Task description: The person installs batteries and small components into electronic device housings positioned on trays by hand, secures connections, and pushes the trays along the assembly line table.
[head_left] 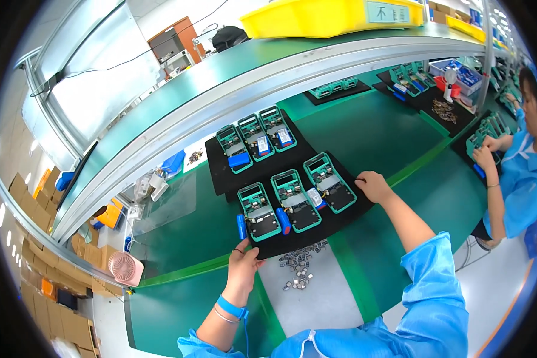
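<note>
My left hand (243,265) pinches the near left corner of a black mat (347,222), thumb and fingers closed on it. At the mat's right edge my right hand (374,187) is closed on the rim, its fingertips partly hidden. Three green-framed device housings with circuit parts lie in a row on this mat: a left one (259,213), a middle one (296,201) and a right one (330,184). Blue cylindrical batteries, a left one (241,227) and a middle one (283,221), lie beside the housings; a blue-and-white pack (316,198) sits near the right housing.
Behind lies another black mat (221,174) with three similar housings. Small metal parts (297,267) are scattered on a grey strip in front of me. A pink fan (125,268) stands at left. Overhead, a shelf carries a yellow bin (316,21). A co-worker (516,167) works at right.
</note>
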